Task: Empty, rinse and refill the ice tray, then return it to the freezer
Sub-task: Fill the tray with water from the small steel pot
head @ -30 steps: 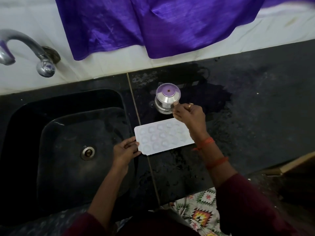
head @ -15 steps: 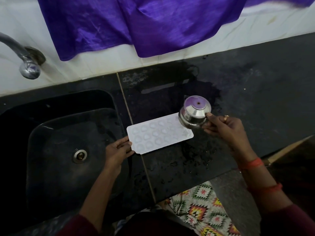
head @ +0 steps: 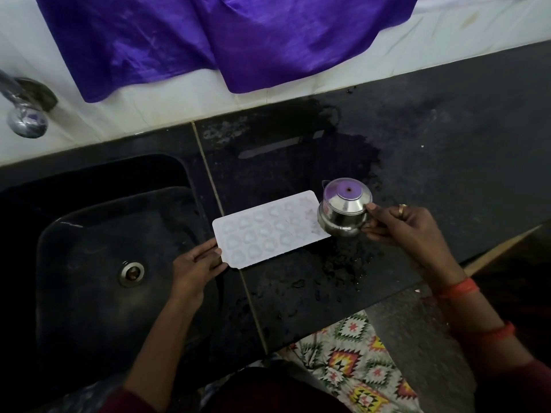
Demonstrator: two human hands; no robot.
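A white ice tray (head: 268,231) with several round cups lies flat on the black counter (head: 447,138), just right of the sink. My left hand (head: 198,263) grips its near-left end. My right hand (head: 408,231) holds a small steel pot (head: 344,208) by the rim, over the tray's right end. The pot is tipped slightly toward the tray. The liquid inside reflects purple. Whether anything pours from it I cannot tell.
A black sink (head: 98,234) with a metal drain (head: 131,274) lies to the left. A steel tap (head: 24,111) juts from the white tiled wall at far left. Purple cloth (head: 223,40) hangs over the tiles. Water drops wet the counter in front.
My right hand lifted the steel pot from behind the tray and carried it right, then down over the tray's right end. My left hand stayed on the tray.
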